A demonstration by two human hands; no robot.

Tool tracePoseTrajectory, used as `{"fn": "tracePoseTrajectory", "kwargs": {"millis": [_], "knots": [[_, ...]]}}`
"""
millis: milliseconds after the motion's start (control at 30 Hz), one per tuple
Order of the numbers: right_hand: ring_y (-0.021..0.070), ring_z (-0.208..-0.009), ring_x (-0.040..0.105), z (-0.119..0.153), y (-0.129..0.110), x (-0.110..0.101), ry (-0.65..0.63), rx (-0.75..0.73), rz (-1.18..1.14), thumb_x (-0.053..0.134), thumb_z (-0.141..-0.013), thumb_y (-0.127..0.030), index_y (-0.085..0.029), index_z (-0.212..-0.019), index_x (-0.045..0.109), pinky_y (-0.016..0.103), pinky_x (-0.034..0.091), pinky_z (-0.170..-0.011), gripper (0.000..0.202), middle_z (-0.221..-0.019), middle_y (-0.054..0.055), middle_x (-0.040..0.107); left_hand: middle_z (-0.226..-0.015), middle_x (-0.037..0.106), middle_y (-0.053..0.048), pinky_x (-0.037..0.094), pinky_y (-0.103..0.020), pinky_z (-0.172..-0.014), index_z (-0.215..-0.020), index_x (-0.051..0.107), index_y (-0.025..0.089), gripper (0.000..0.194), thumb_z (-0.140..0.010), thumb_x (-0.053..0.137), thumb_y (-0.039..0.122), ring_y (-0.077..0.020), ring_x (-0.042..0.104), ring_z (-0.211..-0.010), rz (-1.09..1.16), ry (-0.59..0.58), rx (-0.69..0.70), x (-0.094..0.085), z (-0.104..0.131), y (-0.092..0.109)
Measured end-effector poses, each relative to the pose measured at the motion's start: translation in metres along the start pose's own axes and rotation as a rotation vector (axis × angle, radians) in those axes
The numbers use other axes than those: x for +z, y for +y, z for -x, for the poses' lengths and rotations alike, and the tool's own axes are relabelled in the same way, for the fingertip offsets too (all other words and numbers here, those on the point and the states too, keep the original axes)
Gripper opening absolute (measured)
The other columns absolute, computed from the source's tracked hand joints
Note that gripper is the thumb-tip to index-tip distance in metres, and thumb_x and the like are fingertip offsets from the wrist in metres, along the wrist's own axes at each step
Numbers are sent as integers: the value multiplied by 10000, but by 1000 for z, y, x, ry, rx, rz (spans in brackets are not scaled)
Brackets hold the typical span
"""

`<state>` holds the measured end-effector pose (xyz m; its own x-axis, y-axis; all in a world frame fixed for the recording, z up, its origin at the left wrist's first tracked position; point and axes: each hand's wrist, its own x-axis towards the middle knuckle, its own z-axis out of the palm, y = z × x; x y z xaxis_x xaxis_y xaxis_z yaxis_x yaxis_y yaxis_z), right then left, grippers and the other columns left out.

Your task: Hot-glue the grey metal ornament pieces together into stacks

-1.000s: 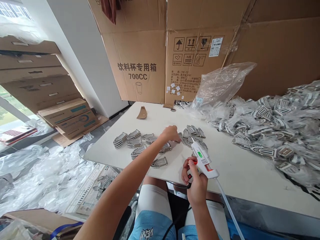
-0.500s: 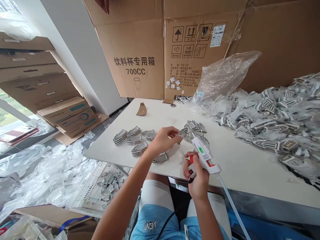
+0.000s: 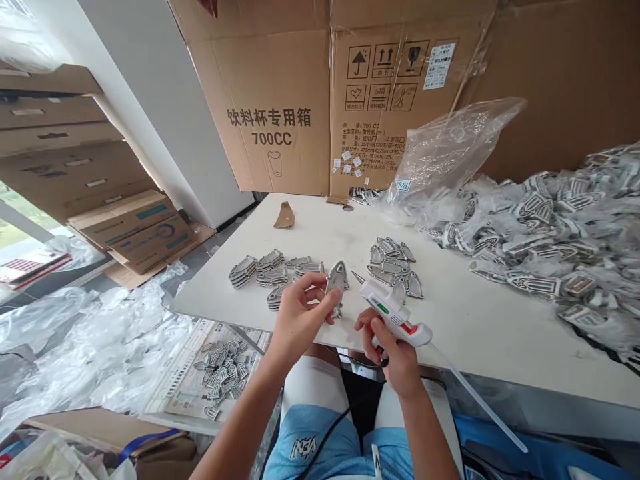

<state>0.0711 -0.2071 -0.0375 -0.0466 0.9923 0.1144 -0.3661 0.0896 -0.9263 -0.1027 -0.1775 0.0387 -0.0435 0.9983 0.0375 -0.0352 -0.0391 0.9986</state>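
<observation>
My left hand (image 3: 306,313) pinches a small silver-grey pointed metal piece (image 3: 337,279) and holds it up over the table's near side. In my right hand (image 3: 393,350) is a white hot glue gun (image 3: 393,310), its nozzle pointing left toward the piece but apart from it. A clear glue stick (image 3: 483,400) sticks out of the gun's back end. Right of the nozzle lies a loose group of similar metal pieces (image 3: 393,263). Neat stacks of the same pieces (image 3: 271,267) stand left of my left hand, which partly hides them.
A big heap of plastic-wrapped pieces (image 3: 540,227) covers the table's right side beside a clear bag (image 3: 450,153). Cardboard boxes (image 3: 270,80) wall the back. A cardboard scrap (image 3: 284,215) lies on the white table (image 3: 320,220). Lower left, a tray (image 3: 175,393) holds more pieces.
My left hand has come back from the right-hand group with a metal piece, now raised before me. The glue gun has shifted slightly left and down, its nozzle nearer that piece.
</observation>
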Motion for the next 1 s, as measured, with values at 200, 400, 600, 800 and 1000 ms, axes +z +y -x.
{"fn": "tracePoseTrajectory", "kwargs": {"millis": [200, 400, 600, 800, 1000], "knots": [[78, -456, 341, 3, 2, -3, -54, 28, 30, 690, -989, -563, -203, -927, 723, 266, 246, -480, 367, -726, 14, 648, -791, 643, 7, 555, -262, -572, -1031, 693, 191, 313, -870, 819, 429, -131, 614, -620, -17, -49, 20, 2, 3, 1], [88, -458, 326, 3, -2, 0, -38, 59, 89, 657, -999, -600, -201, -874, 697, 257, 226, -474, 420, -596, -33, 523, -726, 584, 32, 566, -265, -573, -1038, 676, 198, 305, -882, 813, 421, -137, 606, -619, -21, -55, 19, 3, 9, 3], [93, -457, 285, 4, -1, -1, -25, 110, 142, 645, -1000, -616, -197, -877, 683, 263, 215, -486, 439, -485, -74, 410, -701, 590, 44, 545, -264, -564, -1008, 678, 211, 261, -888, 798, 409, -128, 614, -567, -29, -35, 3, 3, 11, 4], [101, -445, 276, 2, 0, -3, -47, 128, 94, 640, -1009, -610, -204, -888, 677, 277, 212, -494, 425, -484, -72, 423, -711, 601, 36, 559, -252, -571, -1031, 693, 207, 239, -896, 788, 380, -126, 603, -602, -24, -46, 17, 4, 12, 6], [98, -452, 279, 0, 1, 0, -41, 81, 60, 649, -1007, -617, -201, -895, 693, 275, 199, -481, 433, -513, -74, 418, -874, 647, -34, 563, -238, -552, -1026, 728, 214, 187, -914, 744, 363, -166, 603, -763, -156, 45, 154, 5, 12, 4]]}}
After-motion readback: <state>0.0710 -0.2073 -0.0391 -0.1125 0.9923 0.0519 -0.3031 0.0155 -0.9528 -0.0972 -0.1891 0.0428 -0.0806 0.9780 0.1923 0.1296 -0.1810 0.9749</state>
